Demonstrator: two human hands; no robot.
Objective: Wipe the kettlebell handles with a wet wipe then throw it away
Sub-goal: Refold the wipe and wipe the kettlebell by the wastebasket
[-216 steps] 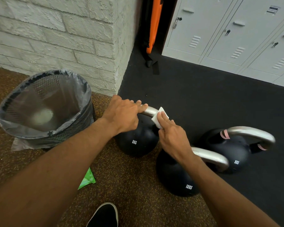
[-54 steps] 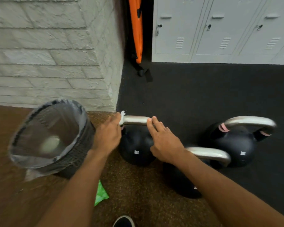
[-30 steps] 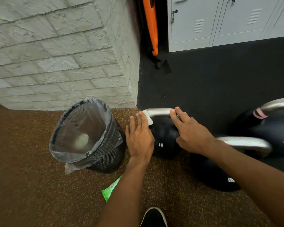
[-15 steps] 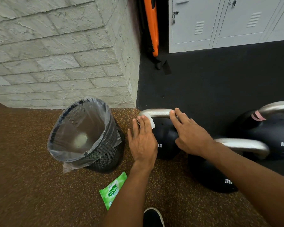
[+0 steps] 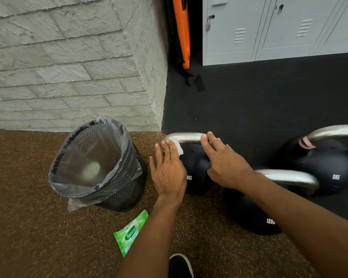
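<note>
So the left hand (image 5: 169, 173) presses the wipe (image 5: 178, 146) flat-fingered on the handle (image 5: 186, 137), right hand (image 5: 225, 165) rests open beside it. The bin (image 5: 125, 194) sits just left of both, nearer the left.

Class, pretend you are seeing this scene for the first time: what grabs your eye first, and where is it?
At centre, the left hand presses a white wet wipe onto the left bend of the silver handle of a black round kettlebell, while the right hand rests on the bar. To their left stands a black mesh bin lined with clear plastic; a bright green wipe packet lies on the brown floor below it.
</note>
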